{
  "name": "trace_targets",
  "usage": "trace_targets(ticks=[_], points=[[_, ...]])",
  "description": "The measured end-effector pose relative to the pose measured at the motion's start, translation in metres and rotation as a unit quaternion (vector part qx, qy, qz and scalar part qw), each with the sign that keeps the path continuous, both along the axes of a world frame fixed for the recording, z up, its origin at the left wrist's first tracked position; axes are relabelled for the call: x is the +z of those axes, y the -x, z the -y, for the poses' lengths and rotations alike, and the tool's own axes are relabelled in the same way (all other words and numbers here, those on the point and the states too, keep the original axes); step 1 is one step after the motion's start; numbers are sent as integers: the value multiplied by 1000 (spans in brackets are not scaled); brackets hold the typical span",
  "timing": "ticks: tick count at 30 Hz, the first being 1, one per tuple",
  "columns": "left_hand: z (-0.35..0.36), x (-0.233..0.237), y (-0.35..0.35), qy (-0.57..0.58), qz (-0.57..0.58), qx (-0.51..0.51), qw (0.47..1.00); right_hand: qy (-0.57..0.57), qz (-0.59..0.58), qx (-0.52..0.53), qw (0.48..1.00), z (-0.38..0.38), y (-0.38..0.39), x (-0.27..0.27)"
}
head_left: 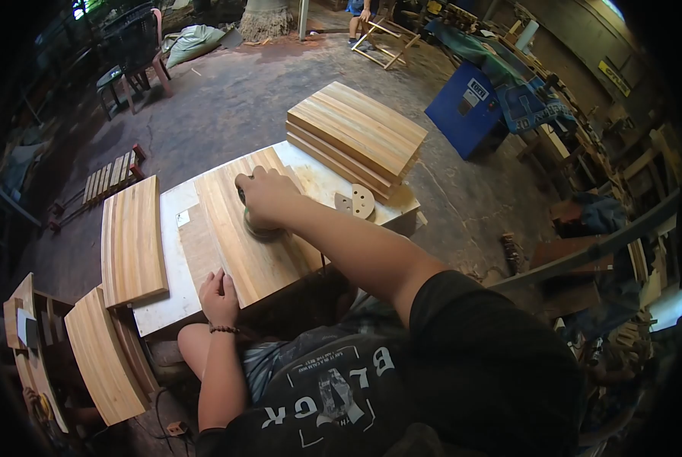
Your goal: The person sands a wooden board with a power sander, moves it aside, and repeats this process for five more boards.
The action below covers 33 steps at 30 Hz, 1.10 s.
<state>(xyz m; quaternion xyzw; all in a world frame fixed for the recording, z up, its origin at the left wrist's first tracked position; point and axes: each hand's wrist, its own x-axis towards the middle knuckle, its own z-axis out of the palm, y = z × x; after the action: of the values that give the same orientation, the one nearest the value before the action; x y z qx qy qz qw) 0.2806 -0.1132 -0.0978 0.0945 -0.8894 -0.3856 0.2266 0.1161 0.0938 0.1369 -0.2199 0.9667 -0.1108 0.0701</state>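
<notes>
My right hand (269,194) is closed over a hand-held sander (263,231), mostly hidden beneath it. The sander rests on a striped wooden board (242,255) lying flat on a white-topped table (170,305). My left hand (219,295), with a beaded bracelet at the wrist, lies at the board's near left edge, fingers stretched forward. A thin brown sheet (198,245) lies along the board's left side. To the right of my right hand are perforated round sanding discs (361,201), one partly over the other.
Stacked boards (356,118) stand at the table's far right. Another board (134,242) overhangs the left edge, with more boards (105,358) lower left. A blue cabinet (466,110), plastic chairs (132,49) and a wooden frame (385,44) stand beyond. A person's leg shows behind.
</notes>
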Motion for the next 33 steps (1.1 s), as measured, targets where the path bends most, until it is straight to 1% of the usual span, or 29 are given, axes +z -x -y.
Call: trace_targets(ticks=[3, 6, 16, 23, 30, 31, 33], points=[[0, 3, 0, 10, -2, -1, 1000, 2, 1, 9, 1000, -12, -21, 0], [0, 6, -1, 5, 30, -4, 1000, 9, -7, 25, 1000, -23, -44, -3], [1, 3, -3, 7, 29, 1, 1000, 39, 7, 70, 997, -44, -96, -6], [1, 2, -1, 5, 23, 0, 1000, 54, 15, 111, 992, -38, -103, -5], [2, 3, 3, -4, 14, 4, 1000, 41, 8, 94, 995, -27, -86, 0], [5, 2, 5, -10, 34, -2, 999, 36, 4, 86, 996, -24, -82, -2], [11, 21, 14, -21, 72, -11, 997, 27, -3, 77, 997, -17, -71, -5]])
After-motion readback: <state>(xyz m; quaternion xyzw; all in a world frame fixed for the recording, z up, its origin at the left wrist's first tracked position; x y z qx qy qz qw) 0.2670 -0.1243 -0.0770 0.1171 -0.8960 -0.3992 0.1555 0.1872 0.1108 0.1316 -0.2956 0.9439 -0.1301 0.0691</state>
